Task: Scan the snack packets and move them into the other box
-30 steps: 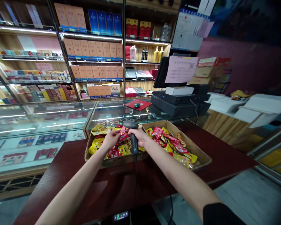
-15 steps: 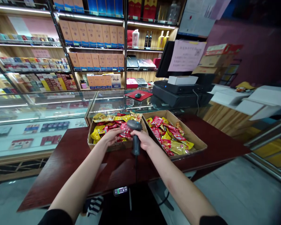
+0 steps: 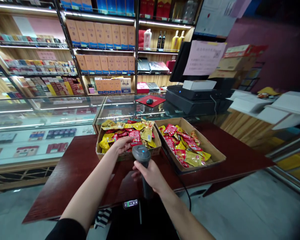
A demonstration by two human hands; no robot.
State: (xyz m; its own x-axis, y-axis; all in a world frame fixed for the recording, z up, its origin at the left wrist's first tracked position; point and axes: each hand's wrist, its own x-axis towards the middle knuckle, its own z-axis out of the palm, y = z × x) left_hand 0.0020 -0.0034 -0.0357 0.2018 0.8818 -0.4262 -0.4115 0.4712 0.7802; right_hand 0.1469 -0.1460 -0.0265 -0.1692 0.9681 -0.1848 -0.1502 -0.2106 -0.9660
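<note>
Gripping scanner, right hand closed | left hand bent at red packet, grip unclear | boxes on desk

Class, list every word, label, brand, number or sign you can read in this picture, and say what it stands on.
No text can be read for certain.
Paper sheet on the screen: printed lines and a square code, too blurred.
Pink sign on the left shelves: too small.
Orange boxes: marks too small.
Snack packets: print too small.
Phone: display too small.
</note>
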